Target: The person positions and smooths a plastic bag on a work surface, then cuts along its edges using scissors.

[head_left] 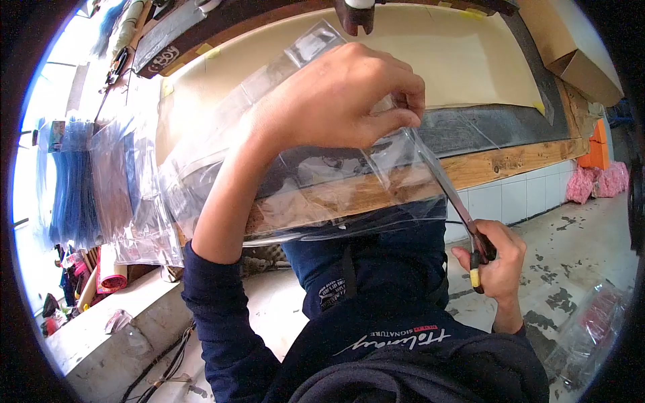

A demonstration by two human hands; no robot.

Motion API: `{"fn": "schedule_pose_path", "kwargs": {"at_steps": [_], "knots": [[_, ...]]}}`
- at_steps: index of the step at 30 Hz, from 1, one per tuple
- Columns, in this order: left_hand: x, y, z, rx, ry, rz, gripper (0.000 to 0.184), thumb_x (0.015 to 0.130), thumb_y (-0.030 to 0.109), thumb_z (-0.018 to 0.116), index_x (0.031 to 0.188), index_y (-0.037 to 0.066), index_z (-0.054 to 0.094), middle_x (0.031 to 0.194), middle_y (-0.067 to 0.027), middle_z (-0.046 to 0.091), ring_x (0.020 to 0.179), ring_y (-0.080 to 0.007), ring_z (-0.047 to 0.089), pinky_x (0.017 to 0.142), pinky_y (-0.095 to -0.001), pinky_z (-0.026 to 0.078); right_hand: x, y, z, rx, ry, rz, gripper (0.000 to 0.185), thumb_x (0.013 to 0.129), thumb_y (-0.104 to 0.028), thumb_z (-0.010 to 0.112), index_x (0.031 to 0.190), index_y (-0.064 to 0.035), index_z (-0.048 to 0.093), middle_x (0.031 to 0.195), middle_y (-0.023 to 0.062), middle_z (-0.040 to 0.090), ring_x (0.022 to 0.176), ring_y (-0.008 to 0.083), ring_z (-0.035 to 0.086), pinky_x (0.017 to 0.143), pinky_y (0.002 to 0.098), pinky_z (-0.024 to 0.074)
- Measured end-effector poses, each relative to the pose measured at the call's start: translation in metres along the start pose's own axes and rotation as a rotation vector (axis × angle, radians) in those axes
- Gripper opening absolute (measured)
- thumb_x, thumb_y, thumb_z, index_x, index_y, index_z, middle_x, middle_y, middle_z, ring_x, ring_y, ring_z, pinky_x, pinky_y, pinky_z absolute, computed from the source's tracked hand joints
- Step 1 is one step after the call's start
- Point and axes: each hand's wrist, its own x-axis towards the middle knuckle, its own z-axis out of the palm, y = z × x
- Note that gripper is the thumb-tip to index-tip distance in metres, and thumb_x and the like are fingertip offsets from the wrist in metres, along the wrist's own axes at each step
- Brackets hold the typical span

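Note:
My left hand is closed in a pinch on a clear plastic sheet, which drapes over the wooden front edge of the worktable and hangs above my lap. In my right hand, lower down at the right, are scissors with dark handles and a yellow patch. Their long blades point up and to the left, with the tips at the sheet's edge just below my left fingers. Whether the blades are parted is hard to make out.
A cream sheet taped with yellow covers the table, under a dark machine part. Blue strands in clear plastic hang at the left. A cardboard box stands back right; pink bundles and a plastic-wrapped pack lie on the floor.

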Motion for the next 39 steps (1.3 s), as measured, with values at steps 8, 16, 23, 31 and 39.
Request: {"fn": "schedule_pose_path", "kwargs": {"at_steps": [8,16,23,31,39], "knots": [[0.000,0.004,-0.002,-0.022,0.003,-0.007,0.013,0.080,0.015,0.064,0.082,0.003,0.063,0.076,-0.0115,0.062,0.074,-0.0292,0.061,0.067,-0.0360,0.048,0.009,-0.009,0.011,-0.095,0.103,-0.031,0.035,0.063,-0.021,0.083,0.089,-0.0072,0.064,0.063,0.0037,0.055,0.048,0.0147,0.051,0.043,0.0288,0.0396],[-0.002,0.004,-0.002,-0.013,0.038,-0.008,0.011,0.080,0.015,0.064,0.081,0.004,0.064,0.076,-0.0098,0.063,0.073,-0.0271,0.062,0.066,-0.0347,0.048,0.010,-0.010,0.014,-0.212,0.157,-0.109,0.035,0.063,-0.019,0.082,0.087,-0.0059,0.062,0.071,0.0016,0.061,0.052,0.0153,0.050,0.047,0.0293,0.0400],[-0.001,0.004,-0.002,-0.010,0.028,-0.013,0.012,0.080,0.016,0.065,0.082,0.005,0.064,0.077,-0.0090,0.064,0.075,-0.0260,0.062,0.068,-0.0345,0.048,0.006,-0.006,0.020,-0.220,0.211,-0.141,0.036,0.062,-0.020,0.083,0.088,-0.0061,0.062,0.071,0.0037,0.061,0.054,0.0202,0.052,0.048,0.0317,0.0422],[-0.005,0.007,-0.011,0.218,0.054,-0.015,0.005,0.077,0.008,0.063,0.081,0.006,0.064,0.078,-0.0077,0.064,0.077,-0.0259,0.061,0.072,-0.0361,0.046,0.005,-0.006,0.013,-0.101,0.143,-0.029,0.034,0.063,-0.019,0.082,0.088,-0.0073,0.064,0.067,0.0046,0.056,0.050,0.0154,0.052,0.044,0.0289,0.0414],[-0.002,0.006,-0.012,0.102,0.082,0.036,0.004,0.078,0.010,0.064,0.080,0.006,0.063,0.076,-0.0057,0.063,0.074,-0.0236,0.060,0.069,-0.0345,0.044,0.014,-0.012,0.017,-0.123,0.185,-0.082,0.032,0.063,-0.018,0.082,0.087,-0.0060,0.064,0.067,0.0036,0.058,0.050,0.0149,0.050,0.044,0.0279,0.0400]]}}
